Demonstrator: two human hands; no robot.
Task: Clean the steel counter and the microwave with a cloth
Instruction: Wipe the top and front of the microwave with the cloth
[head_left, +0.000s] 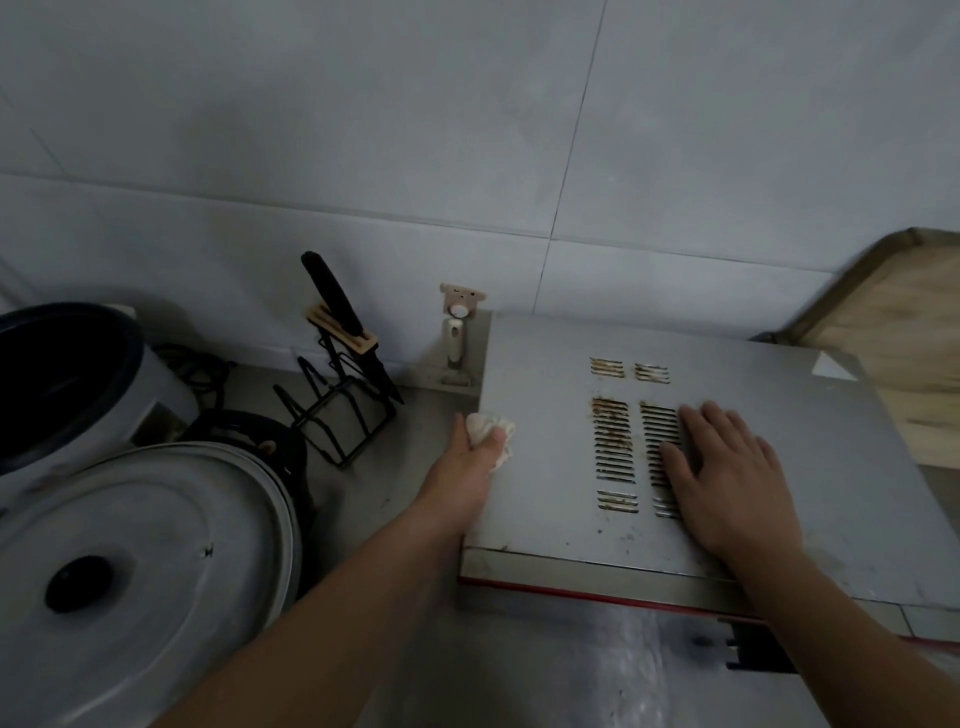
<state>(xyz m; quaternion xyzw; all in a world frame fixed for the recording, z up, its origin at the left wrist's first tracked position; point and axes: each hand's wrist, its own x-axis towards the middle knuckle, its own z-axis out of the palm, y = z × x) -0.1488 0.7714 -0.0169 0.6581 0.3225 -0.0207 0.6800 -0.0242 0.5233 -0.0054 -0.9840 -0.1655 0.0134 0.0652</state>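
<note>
A grey microwave (675, 467) sits on the right of the steel desk (395, 467), its long axis running left to right, front edge nearest, rust-stained vent slots in its top. The right hand (727, 478) lies flat on those slots, fingers spread. The left hand (467, 462) has its grip closed round a crumpled white cloth (491, 431) at the microwave's far left edge. Far left, an open cooker pot (67, 379); its contents cannot be made out.
</note>
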